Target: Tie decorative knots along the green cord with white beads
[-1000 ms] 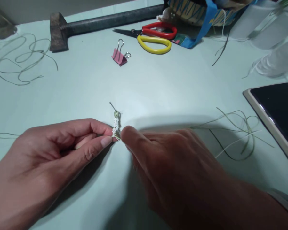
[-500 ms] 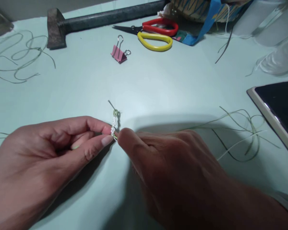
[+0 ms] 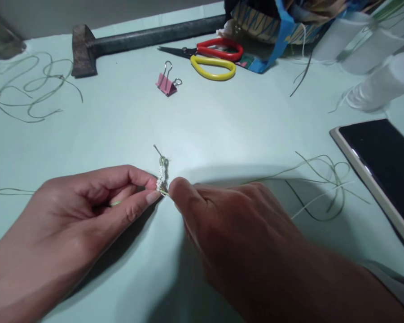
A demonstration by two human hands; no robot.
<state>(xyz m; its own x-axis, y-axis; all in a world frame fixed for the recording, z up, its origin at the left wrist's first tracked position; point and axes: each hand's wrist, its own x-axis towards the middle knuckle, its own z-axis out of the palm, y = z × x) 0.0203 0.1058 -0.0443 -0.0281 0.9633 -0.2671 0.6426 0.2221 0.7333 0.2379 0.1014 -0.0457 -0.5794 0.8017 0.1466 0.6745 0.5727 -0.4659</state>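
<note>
Two hands work on the pale green surface (image 3: 222,125), and between them there is one small knotted cord (image 3: 161,172), white with green. It lies flat, and one short end points away from the person.

The left hand (image 3: 87,202) lies on its side with the palm turned to the right. Its thumb and forefinger are pressed together on the near end of the knotted cord, and the other fingers are curled in. One green strand (image 3: 116,203) shows inside the palm. The right hand (image 3: 229,224) is seen from its back, with the wrist low and the fingers bent. The tip of one finger meets the same near end of the cord, just beside the left thumb. The back of the hand hides whether it really pinches the cord, so this cannot be told.

Beyond the hands, well apart from them, lie one pink binder clip (image 3: 166,84), one pair of scissors (image 3: 208,56) with a red and a yellow handle, and one hammer (image 3: 84,49). There are two tangles of loose strands: one (image 3: 323,193) near the right hand on its right side, and one (image 3: 30,89) far beyond the left hand. One tablet (image 3: 380,166) with a dark screen lies further to the right of the right hand.
</note>
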